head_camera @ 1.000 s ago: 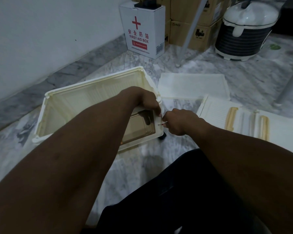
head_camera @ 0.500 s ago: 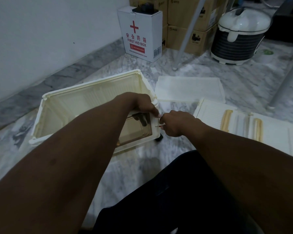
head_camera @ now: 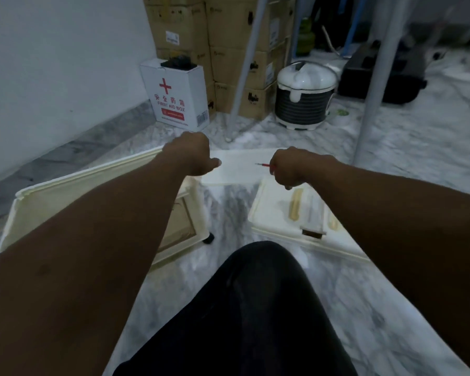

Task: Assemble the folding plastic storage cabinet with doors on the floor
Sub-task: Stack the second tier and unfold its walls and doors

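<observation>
— Head view: where are your hands?
— Both arms stretched forward. Your left hand, clenched on nothing, hangs over the cabinet shell's far corner on the floor; your right hand grips a thin red-handled tool above the door panel.

Grey-veined marble floor, crowded.
Bearing cream cabinet shell, flat white panel, door panel, first aid box, rice cooker, stacked cartons.

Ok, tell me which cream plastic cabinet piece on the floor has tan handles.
The ribbed door panel under the right hand; the others show none.
</observation>
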Action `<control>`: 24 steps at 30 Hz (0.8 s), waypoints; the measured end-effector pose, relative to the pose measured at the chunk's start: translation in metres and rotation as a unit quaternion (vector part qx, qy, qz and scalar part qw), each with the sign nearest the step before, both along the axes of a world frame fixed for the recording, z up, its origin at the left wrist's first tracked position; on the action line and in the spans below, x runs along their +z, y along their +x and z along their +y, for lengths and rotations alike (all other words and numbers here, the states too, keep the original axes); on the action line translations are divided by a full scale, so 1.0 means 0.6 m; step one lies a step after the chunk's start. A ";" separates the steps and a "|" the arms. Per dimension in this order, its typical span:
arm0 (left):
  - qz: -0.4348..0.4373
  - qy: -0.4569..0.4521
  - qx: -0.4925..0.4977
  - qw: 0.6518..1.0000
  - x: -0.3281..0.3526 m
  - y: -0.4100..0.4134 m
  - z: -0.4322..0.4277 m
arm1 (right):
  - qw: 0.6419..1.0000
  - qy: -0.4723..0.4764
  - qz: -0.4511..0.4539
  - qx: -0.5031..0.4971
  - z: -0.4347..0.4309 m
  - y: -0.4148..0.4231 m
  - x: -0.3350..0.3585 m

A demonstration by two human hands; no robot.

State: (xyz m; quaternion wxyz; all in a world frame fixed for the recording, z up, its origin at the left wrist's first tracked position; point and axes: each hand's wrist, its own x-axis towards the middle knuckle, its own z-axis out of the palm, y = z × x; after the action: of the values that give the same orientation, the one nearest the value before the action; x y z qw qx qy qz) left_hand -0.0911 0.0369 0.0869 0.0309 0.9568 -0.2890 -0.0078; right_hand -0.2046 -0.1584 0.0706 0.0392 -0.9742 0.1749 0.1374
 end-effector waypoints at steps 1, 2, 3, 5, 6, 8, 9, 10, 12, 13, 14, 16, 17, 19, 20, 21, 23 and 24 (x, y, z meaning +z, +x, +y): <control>0.026 -0.013 -0.014 0.999 -0.002 -0.007 -0.021 | 1.000 0.000 -0.012 -0.016 -0.028 -0.010 0.005; 0.050 -0.024 -0.029 0.998 -0.005 -0.019 -0.046 | 0.999 0.001 -0.028 -0.036 -0.058 -0.023 0.007; 0.071 -0.031 -0.041 0.996 -0.012 -0.032 -0.070 | 0.998 0.005 -0.042 -0.056 -0.084 -0.038 0.004; 0.111 -0.044 -0.058 0.991 -0.038 -0.056 -0.113 | 0.993 0.026 -0.059 -0.098 -0.129 -0.071 -0.014; 0.129 -0.053 -0.060 0.988 -0.056 -0.063 -0.129 | 0.990 0.038 -0.063 -0.117 -0.147 -0.088 -0.026; 0.165 -0.072 -0.053 0.982 -0.100 -0.068 -0.161 | 0.984 0.050 -0.069 -0.154 -0.182 -0.121 -0.064; 0.183 -0.078 -0.044 0.979 -0.124 -0.069 -0.174 | 0.981 0.052 -0.067 -0.175 -0.199 -0.136 -0.089; 0.198 -0.079 -0.037 0.976 -0.151 -0.067 -0.189 | 0.976 0.057 -0.061 -0.203 -0.216 -0.152 -0.115; 0.226 -0.062 -0.014 0.972 -0.202 -0.063 -0.207 | 0.962 0.071 -0.046 -0.259 -0.240 -0.180 -0.166; 0.239 -0.055 0.005 0.969 -0.227 -0.059 -0.213 | 0.954 0.075 -0.043 -0.287 -0.251 -0.192 -0.190; 0.255 -0.050 0.028 0.965 -0.253 -0.053 -0.220 | 0.944 0.076 -0.040 -0.318 -0.261 -0.201 -0.214; 0.291 -0.051 0.077 0.952 -0.297 -0.042 -0.227 | 0.921 0.073 -0.041 -0.381 -0.277 -0.213 -0.252; 0.309 -0.057 0.098 0.944 -0.313 -0.038 -0.230 | 0.909 0.077 -0.046 -0.407 -0.284 -0.215 -0.267; 0.340 -0.071 0.129 0.929 -0.340 -0.035 -0.237 | 0.888 0.097 -0.052 -0.447 -0.295 -0.215 -0.294; 0.352 -0.077 0.140 0.922 -0.352 -0.033 -0.243 | 0.879 0.112 -0.049 -0.461 -0.299 -0.212 -0.306; 0.358 -0.082 0.149 0.918 -0.357 -0.033 -0.246 | 0.872 0.125 -0.051 -0.470 -0.302 -0.209 -0.312; 0.349 -0.090 0.158 0.919 -0.366 -0.027 -0.251 | 0.863 0.134 -0.058 -0.484 -0.309 -0.201 -0.322; 0.342 -0.088 0.160 0.922 -0.368 -0.024 -0.252 | 0.859 0.133 -0.059 -0.490 -0.311 -0.197 -0.324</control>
State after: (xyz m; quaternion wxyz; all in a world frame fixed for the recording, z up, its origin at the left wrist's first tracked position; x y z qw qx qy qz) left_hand -0.1057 -0.1146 -0.1338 0.2126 0.9227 -0.1031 -0.3045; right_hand -0.3229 -0.3448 -0.1235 0.2411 -0.7541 0.6075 0.0649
